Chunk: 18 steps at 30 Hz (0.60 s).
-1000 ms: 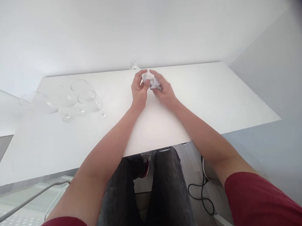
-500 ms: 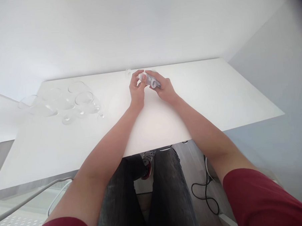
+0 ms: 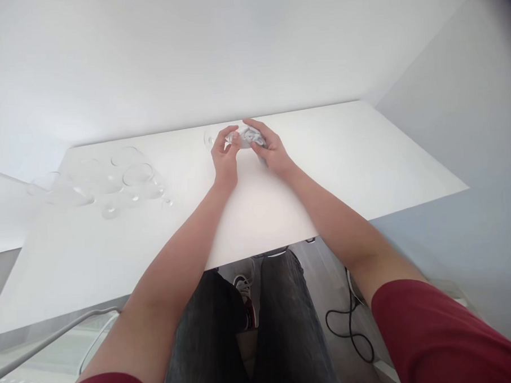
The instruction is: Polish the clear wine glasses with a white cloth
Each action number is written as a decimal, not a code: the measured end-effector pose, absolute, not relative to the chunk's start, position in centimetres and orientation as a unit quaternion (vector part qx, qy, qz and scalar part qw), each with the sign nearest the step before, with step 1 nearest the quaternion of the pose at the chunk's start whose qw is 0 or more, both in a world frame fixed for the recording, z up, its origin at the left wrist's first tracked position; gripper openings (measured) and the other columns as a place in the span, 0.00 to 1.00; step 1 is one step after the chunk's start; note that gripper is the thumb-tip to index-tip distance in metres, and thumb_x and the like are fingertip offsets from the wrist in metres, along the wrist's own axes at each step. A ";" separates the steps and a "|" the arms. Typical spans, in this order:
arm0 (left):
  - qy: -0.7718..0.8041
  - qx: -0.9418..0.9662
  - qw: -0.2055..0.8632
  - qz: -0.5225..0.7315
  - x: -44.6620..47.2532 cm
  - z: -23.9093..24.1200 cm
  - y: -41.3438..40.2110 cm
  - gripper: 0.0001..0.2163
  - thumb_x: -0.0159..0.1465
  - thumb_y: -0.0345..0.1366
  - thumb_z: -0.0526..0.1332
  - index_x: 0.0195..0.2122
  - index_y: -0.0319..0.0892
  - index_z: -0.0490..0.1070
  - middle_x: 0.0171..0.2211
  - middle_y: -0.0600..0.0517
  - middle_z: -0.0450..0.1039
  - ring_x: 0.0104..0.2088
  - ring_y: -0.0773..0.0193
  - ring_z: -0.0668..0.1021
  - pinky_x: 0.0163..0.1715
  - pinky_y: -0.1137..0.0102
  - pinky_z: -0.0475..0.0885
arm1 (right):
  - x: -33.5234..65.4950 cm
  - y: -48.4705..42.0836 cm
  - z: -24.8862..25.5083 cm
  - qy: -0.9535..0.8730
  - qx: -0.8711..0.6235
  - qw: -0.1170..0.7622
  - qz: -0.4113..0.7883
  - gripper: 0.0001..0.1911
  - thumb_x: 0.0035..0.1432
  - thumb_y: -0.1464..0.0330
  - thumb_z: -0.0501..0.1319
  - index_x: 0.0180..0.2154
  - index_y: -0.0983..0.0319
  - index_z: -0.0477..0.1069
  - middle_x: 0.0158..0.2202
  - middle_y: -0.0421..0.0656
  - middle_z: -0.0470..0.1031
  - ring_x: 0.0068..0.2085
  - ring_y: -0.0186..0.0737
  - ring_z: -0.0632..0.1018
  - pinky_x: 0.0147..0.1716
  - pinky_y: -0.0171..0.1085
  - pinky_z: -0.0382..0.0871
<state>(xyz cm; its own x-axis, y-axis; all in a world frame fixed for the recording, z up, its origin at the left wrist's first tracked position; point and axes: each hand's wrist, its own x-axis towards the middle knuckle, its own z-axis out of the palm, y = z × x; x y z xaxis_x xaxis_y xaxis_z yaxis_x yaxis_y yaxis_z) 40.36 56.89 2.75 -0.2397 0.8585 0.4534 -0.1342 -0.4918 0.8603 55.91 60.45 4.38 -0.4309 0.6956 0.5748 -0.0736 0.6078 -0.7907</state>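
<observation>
My left hand (image 3: 226, 159) is closed around a clear stemmed glass (image 3: 209, 139), whose round foot shows beyond the fingers on the left. The bowl lies tilted sideways between my two hands and is partly hidden. My right hand (image 3: 274, 147) grips a crumpled whitish cloth (image 3: 253, 136) at the bowl. Whether the cloth is inside the bowl or around it I cannot tell for certain. Both hands are close together over the far part of the white table (image 3: 273, 207).
Several clear stemmed glasses (image 3: 138, 174) stand close together on the left of the table, hard to see against white. A white wall rises behind the table. Below on the right, a black cable (image 3: 350, 334) lies on the floor. A grey tube (image 3: 54, 336) runs at lower left.
The glass has turned, so its foot shows more clearly to the left of my left hand. The cloth appears more bunched in my right hand. The view has shifted slightly.
</observation>
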 end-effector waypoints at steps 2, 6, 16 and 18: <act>0.370 0.505 0.330 0.706 40.2 2.7 57.0 0.23 0.64 0.59 0.68 0.50 0.48 0.76 0.54 0.46 0.76 0.60 0.50 0.76 0.60 0.59 0.72 | 55.9 60.7 3.9 -0.731 -0.213 0.486 0.430 0.37 0.64 0.40 0.62 0.65 0.55 0.68 0.62 0.46 0.73 0.61 0.58 0.75 0.65 0.58 0.70; 0.319 0.553 0.339 0.691 40.0 2.3 57.6 0.31 0.59 0.59 0.72 0.58 0.49 0.72 0.60 0.43 0.72 0.65 0.46 0.72 0.62 0.57 0.71 | 56.0 61.5 2.8 -0.656 -0.243 0.497 0.513 0.39 0.65 0.39 0.60 0.68 0.53 0.63 0.53 0.45 0.78 0.51 0.53 0.81 0.54 0.56 0.79; 0.321 0.464 0.471 0.678 40.7 1.9 57.7 0.23 0.64 0.58 0.69 0.54 0.52 0.72 0.52 0.47 0.75 0.53 0.56 0.80 0.52 0.62 0.78 | 56.1 60.1 4.6 -0.762 -0.191 0.468 0.405 0.33 0.63 0.43 0.66 0.60 0.56 0.72 0.62 0.48 0.74 0.61 0.56 0.75 0.65 0.53 0.68; 0.343 0.468 0.450 0.678 40.6 2.1 57.6 0.22 0.65 0.59 0.67 0.50 0.50 0.72 0.49 0.47 0.76 0.50 0.57 0.81 0.49 0.63 0.78 | 55.9 60.2 4.3 -0.739 -0.194 0.459 0.453 0.34 0.65 0.42 0.63 0.62 0.56 0.71 0.60 0.47 0.75 0.60 0.55 0.76 0.64 0.53 0.70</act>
<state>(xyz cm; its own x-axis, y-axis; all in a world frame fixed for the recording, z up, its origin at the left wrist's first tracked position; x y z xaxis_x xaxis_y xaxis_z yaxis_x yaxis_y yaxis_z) 40.60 57.62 2.08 -0.1555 0.9321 0.3271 -0.2901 -0.3596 0.8869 55.94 60.18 4.26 -0.5044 0.7021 0.5027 -0.1298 0.5139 -0.8480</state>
